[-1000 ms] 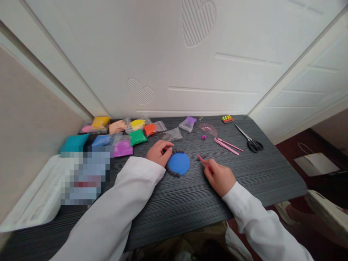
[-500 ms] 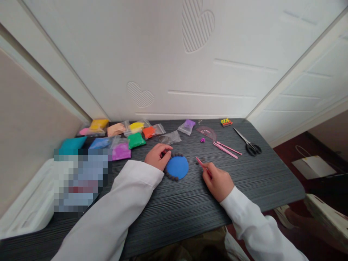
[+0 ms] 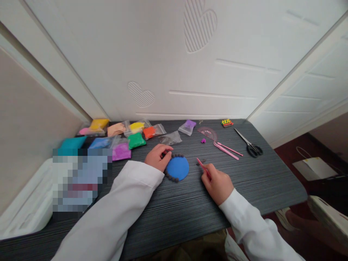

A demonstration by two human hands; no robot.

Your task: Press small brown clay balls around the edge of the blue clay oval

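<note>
A flat blue clay disc [image 3: 178, 168] lies on the dark table, with small dark brown clay balls [image 3: 172, 178] along its left, upper and lower edge. My left hand [image 3: 158, 157] rests at the disc's left edge, its fingers curled and thumb near the balls; whatever they may hold is hidden. To the right of the disc, my right hand [image 3: 218, 181] is closed round a slim pink clay tool [image 3: 201, 164]. Its tip points up and left, over or against a small strip of dark clay [image 3: 203, 160] on the table.
Bags of coloured clay [image 3: 136, 140] line the back left. Behind my right hand lie pink tools [image 3: 227, 150], a clear pink protractor [image 3: 208, 133], a purple clay bit [image 3: 203, 140] and black-handled scissors [image 3: 251, 145]. A white tray [image 3: 25, 203] stands at left, beside a blurred-out patch.
Almost nothing differs. The view has shifted very slightly; both hands keep their places, and the pink tool stays at the dark clay strip.
</note>
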